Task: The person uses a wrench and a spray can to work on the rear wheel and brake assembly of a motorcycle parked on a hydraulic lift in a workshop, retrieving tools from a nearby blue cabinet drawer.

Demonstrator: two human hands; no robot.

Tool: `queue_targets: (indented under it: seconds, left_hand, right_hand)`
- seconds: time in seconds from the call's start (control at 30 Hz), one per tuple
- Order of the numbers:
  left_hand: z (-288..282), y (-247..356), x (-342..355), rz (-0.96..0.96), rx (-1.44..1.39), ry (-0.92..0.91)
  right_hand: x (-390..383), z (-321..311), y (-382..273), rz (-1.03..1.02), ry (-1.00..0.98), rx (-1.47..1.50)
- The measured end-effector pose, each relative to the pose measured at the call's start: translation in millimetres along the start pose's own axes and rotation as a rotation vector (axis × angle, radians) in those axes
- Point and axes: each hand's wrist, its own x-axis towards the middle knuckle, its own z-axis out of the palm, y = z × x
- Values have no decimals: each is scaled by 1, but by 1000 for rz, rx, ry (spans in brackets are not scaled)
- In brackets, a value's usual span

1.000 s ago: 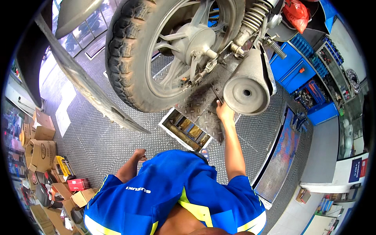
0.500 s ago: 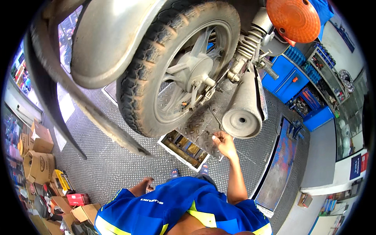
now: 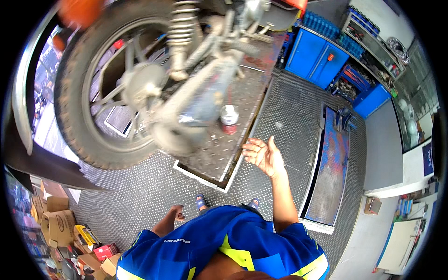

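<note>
My right hand is raised beside the edge of a metal lift platform. Its fingers are spread and nothing is in it. Just beyond the fingertips, a small container with a red lower part and a pale top stands on the platform. A motorcycle's muffler, smeared by motion, points toward me left of that hand. Farther left is the dusty rear wheel, with a coil-spring shock absorber above it. My left hand hangs low near my body, fingers loosely apart, holding nothing visible.
A second lift platform lies to the right on the tread-plate floor. Blue cabinets and shelves of bottles stand at the far right. Cardboard boxes are piled at left. A dark fender juts in from the left.
The view has swung right, so the motorcycle sits farther left. My right hand has come away from the muffler's end and opened. The red container has come into sight.
</note>
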Motion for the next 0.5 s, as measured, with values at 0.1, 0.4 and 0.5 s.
queue_targets:
  seconds: [0.1,0.4,0.5]
  left_hand:
    - [48,0,-9,142,41,87]
    - [245,97,-82,120,228,-11]
    - [312,155,-90,122,295,-41]
  right_hand:
    - [-36,-45,-40,-40,209,-278]
    - [-102,-165,-177,19,626,-886]
    - [-92,-216,-257,-29,579,-855]
